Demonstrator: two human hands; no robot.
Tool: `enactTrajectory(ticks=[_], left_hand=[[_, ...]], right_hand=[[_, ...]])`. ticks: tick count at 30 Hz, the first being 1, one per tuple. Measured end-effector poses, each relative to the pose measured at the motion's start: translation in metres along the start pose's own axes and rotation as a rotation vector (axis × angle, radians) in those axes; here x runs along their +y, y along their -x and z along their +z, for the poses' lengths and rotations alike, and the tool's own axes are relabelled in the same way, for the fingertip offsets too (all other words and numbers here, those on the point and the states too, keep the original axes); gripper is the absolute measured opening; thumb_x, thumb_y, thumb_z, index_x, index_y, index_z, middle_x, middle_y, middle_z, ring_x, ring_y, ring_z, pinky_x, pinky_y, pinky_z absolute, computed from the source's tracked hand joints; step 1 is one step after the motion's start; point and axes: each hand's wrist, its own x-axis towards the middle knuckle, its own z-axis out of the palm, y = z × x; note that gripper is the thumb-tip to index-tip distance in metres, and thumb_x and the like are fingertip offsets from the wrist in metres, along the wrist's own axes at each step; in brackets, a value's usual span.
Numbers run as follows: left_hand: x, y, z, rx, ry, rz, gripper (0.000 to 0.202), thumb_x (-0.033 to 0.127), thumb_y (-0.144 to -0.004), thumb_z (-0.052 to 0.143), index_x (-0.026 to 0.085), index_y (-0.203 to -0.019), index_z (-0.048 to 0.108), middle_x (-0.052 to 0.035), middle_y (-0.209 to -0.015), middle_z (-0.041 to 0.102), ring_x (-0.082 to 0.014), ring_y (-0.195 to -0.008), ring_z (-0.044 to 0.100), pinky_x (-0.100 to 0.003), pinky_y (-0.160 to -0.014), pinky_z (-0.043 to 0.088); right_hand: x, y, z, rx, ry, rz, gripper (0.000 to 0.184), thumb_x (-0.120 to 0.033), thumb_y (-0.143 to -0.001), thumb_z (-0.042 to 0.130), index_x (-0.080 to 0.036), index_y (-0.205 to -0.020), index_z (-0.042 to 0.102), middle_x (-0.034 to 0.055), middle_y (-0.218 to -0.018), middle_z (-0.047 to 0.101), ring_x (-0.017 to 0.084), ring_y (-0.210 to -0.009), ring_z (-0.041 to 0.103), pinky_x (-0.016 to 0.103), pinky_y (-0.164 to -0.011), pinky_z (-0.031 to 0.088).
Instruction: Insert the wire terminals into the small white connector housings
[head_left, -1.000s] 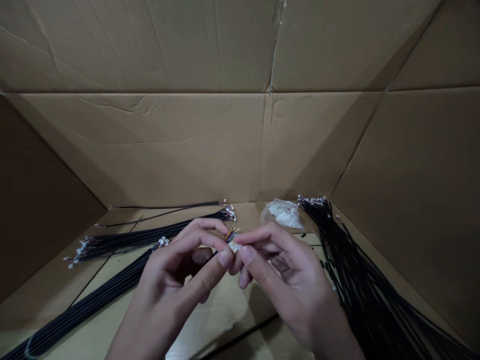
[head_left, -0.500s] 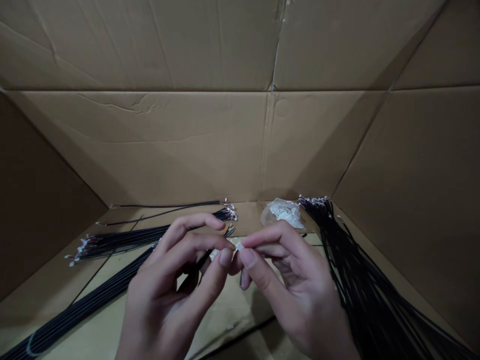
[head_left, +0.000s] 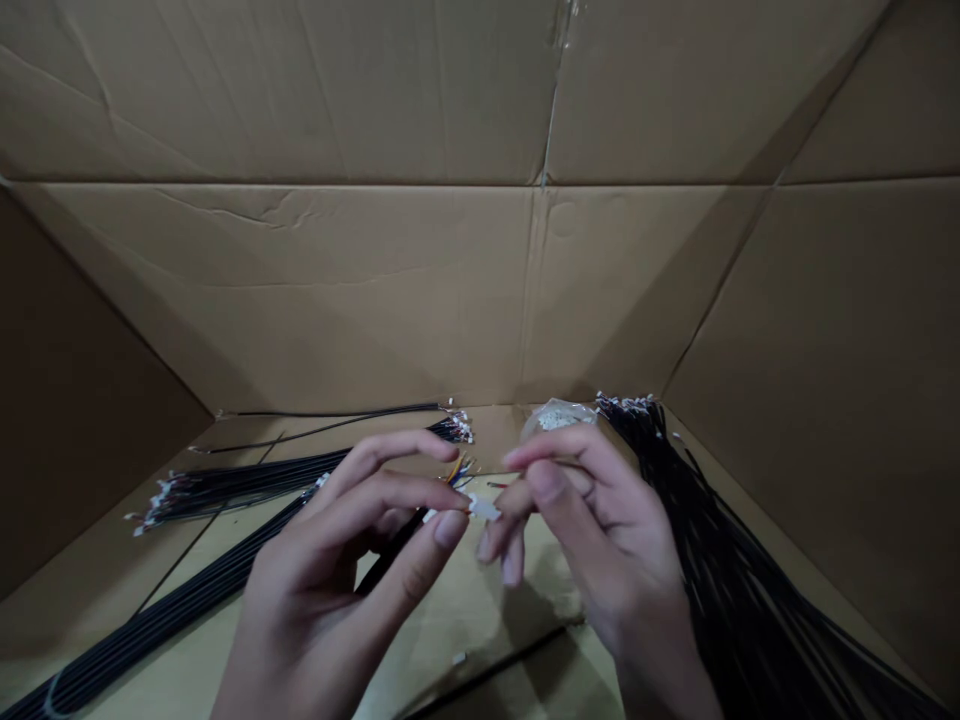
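My left hand [head_left: 375, 570] pinches a small white connector [head_left: 484, 508] between thumb and index finger, with orange wire showing at its rear. A black cable [head_left: 394, 550] runs beneath those fingers, and loose coloured wire ends [head_left: 459, 470] fan out just behind the fingertips. My right hand [head_left: 585, 530] is a little to the right of the connector, fingers loosely bent and apart, and I see nothing held in it. Behind its fingers shows a thin red wire end [head_left: 496, 485]; the rest is hidden.
Bundled black cables [head_left: 232, 485] with white connectors lie at left, near another black bundle [head_left: 187, 590]. A thick cable bundle [head_left: 720, 540] lines the right. At the back is a clear bag [head_left: 559, 413] of small white parts. Cardboard walls [head_left: 360, 300] enclose the surface; a loose white piece [head_left: 460, 658] lies in front.
My right hand has let go of the white connector and drawn back to the right, its fingers loosening. My left hand stays nearly in place and keeps hold of the connector.
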Motion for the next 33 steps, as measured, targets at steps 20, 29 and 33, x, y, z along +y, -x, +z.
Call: enactTrajectory(ticks=[20, 29, 33], left_hand=[[0.002, -0.002, -0.002, -0.088, 0.295, -0.066, 0.006, 0.035, -0.091, 0.07, 0.037, -0.095, 0.074, 0.0063, -0.087, 0.067, -0.0023, -0.044, 0.054, -0.012, -0.04, 0.043], [0.01, -0.005, 0.001, -0.019, 0.265, -0.107, 0.011, 0.028, -0.088, 0.07, 0.029, -0.077, 0.074, 0.005, -0.079, 0.067, -0.0046, -0.045, 0.056, -0.015, -0.039, 0.039], [0.005, -0.003, 0.002, -0.01, 0.271, -0.179, 0.013, 0.038, -0.088, 0.071, 0.027, -0.082, 0.072, 0.0054, -0.054, 0.062, -0.0076, -0.043, 0.051, -0.014, -0.039, 0.038]], right_hand=[[0.006, -0.011, 0.002, 0.108, 0.098, -0.024, 0.011, -0.024, -0.089, 0.078, -0.023, -0.077, 0.077, -0.0034, -0.065, 0.073, 0.006, -0.057, 0.065, 0.011, -0.054, 0.052], [0.01, -0.011, 0.003, 0.112, 0.156, -0.036, 0.013, -0.027, -0.09, 0.076, -0.021, -0.079, 0.073, -0.0032, -0.066, 0.072, 0.007, -0.058, 0.063, 0.014, -0.055, 0.053], [0.011, -0.012, 0.003, 0.108, 0.149, -0.031, 0.013, -0.027, -0.091, 0.076, -0.021, -0.08, 0.071, -0.0031, -0.067, 0.071, 0.009, -0.06, 0.065, 0.016, -0.057, 0.055]])
